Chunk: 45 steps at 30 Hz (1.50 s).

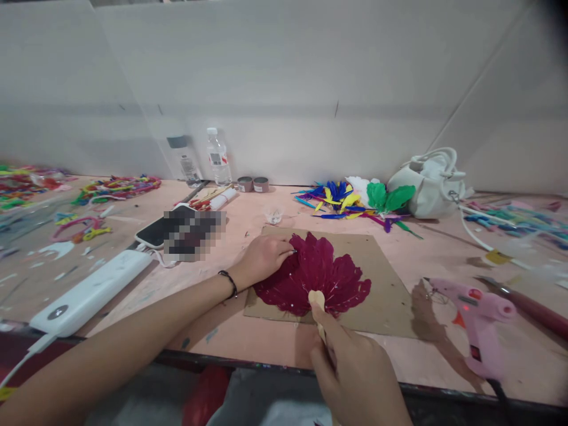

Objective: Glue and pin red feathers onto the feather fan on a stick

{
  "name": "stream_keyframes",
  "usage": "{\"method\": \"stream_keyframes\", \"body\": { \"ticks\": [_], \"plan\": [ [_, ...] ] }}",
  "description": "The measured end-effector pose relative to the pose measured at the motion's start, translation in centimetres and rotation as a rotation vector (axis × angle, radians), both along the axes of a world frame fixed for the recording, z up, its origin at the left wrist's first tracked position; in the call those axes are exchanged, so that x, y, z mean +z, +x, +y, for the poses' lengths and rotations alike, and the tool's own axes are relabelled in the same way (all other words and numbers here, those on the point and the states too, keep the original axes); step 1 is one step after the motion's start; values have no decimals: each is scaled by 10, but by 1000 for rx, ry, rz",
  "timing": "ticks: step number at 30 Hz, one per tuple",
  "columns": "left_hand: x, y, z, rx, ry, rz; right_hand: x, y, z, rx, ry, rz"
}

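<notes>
Here the left hand [262,255] is lying flat, fingers spread loosely on the left edge of the maroon fan [313,283], seemingly pinning the feathers down. The fan is resting on cardboard [381,278], which is shielding the tabletop [231,331]. The right hand [355,373] is pinching the fan's stick [318,302], steadying it. A glue gun [479,322] is standing right of the cardboard, within reach.

Pink glue gun [479,322] (upright), loose feathers [355,201]
</notes>
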State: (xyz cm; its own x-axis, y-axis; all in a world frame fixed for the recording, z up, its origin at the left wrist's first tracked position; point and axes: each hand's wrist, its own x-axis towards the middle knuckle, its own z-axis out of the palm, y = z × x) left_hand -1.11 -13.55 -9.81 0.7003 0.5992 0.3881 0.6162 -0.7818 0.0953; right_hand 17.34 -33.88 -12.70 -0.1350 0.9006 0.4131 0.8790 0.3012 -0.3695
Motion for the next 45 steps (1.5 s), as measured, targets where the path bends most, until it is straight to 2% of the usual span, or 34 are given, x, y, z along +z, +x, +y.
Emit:
{"method": "stream_keyframes", "body": {
  "ticks": [5,10,17,25,33,41,45],
  "plan": [
    [1,0,0,4,-2,-3,1,-1,0,3,-18,5],
    [2,1,0,8,-2,-17,0,-4,1,-34,26,18],
    [3,1,1,5,-5,-12,5,-3,0,-6,-4,35],
    [3,1,3,4,-12,2,-1,-5,-1,-31,4,49],
    [4,1,2,4,-6,8,2,-4,1,-10,-4,58],
    [5,2,2,-1,7,13,-9,-5,-1,-40,8,67],
    [5,2,1,2,7,18,-4,-4,0,-28,16,66]
  ]
}}
